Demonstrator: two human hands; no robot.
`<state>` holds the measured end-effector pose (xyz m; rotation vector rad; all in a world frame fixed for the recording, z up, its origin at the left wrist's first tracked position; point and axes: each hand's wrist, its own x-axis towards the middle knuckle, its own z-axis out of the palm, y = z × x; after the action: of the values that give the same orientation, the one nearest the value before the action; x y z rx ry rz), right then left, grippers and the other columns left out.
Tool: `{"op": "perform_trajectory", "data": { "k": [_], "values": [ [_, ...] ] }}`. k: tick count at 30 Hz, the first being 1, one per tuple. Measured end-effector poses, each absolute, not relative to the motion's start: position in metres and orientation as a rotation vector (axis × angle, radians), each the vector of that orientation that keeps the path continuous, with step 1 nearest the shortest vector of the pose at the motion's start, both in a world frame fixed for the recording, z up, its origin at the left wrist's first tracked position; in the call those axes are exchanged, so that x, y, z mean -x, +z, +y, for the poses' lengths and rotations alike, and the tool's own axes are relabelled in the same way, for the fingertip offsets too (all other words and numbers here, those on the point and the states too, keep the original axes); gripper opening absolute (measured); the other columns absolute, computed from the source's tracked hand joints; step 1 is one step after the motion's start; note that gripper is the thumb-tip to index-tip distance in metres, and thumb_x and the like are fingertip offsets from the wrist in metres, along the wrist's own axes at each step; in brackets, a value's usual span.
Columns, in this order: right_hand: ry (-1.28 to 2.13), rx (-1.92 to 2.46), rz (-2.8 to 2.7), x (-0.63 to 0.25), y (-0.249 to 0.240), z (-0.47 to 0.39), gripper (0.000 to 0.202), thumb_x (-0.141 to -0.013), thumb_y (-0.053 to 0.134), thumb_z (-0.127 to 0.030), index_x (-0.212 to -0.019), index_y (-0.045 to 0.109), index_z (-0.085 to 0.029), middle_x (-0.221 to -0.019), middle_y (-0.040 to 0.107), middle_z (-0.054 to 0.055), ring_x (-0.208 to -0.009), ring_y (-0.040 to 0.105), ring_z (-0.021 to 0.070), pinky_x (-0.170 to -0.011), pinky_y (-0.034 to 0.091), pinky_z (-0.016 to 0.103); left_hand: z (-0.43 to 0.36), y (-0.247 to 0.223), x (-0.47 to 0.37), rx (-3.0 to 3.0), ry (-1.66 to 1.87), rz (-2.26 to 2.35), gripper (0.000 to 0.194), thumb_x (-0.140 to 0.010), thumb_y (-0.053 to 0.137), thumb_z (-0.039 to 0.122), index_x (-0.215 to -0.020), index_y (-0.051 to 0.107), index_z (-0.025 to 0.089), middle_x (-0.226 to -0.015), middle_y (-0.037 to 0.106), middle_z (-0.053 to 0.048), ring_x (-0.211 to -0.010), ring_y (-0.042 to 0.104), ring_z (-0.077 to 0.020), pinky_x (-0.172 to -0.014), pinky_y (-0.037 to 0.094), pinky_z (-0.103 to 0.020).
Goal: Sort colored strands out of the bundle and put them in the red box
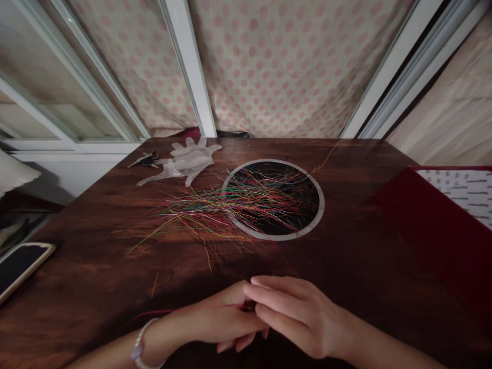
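Observation:
Low in the head view, my two hands meet over the table's near side. My left hand, with a beaded bracelet at its wrist, has its fingers curled under. A thin red wire trails behind it and crosses its back toward the thumb, where it enters the grip. My right hand lies against the left one, fingers bent and close together over the left thumb and forefinger. Whatever its fingertips pinch is hidden. Beyond the hands, many thin coloured wires lie in a loose heap.
The heap spreads over a round black plate with a pale rim. Behind it lie a clear plastic glove and keys. A phone is at the left edge, a dark red folder at the right. Wooden table underneath.

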<state>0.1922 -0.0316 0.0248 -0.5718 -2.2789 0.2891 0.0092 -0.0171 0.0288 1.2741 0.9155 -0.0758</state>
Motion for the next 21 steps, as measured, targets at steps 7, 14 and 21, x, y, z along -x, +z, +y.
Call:
{"op": "perform_trajectory", "data": {
  "k": [7,14,21],
  "values": [
    [0.346,0.527,-2.316,-0.197,0.023,-0.032,0.027,-0.093,0.037,-0.012,-0.099,0.063,-0.009,-0.086,0.07,0.009,-0.08,0.065,0.018,-0.072,0.056,0.028,-0.017,0.025,-0.009,-1.263,-0.03,0.863,0.009,-0.076,0.049,0.015,-0.071,0.056,0.015,-0.045,0.046,0.008,-0.029,0.034,-0.0033,-0.027,0.023,-0.012],
    [0.276,0.73,-1.921,-0.218,0.013,-0.02,0.028,-0.078,0.058,0.002,-0.102,0.062,-0.013,-0.092,0.065,0.009,-0.086,0.062,0.0167,-0.072,0.055,0.029,0.001,0.022,0.0,-1.106,0.839,0.933,0.018,-0.081,0.063,0.031,-0.076,0.059,0.014,-0.062,0.057,0.003,-0.049,0.052,-0.0037,-0.045,0.038,-0.011],
    [0.15,1.059,-1.66,-0.228,0.019,0.001,0.017,-0.073,0.064,0.0,-0.081,0.066,-0.015,-0.081,0.067,0.004,-0.077,0.063,0.0122,-0.074,0.053,0.024,0.016,0.018,0.006,-0.748,1.244,1.05,0.026,-0.08,0.066,0.021,-0.105,0.06,0.017,-0.098,0.07,-0.005,-0.075,0.063,-0.0069,-0.063,0.047,-0.012]
  ]
}}
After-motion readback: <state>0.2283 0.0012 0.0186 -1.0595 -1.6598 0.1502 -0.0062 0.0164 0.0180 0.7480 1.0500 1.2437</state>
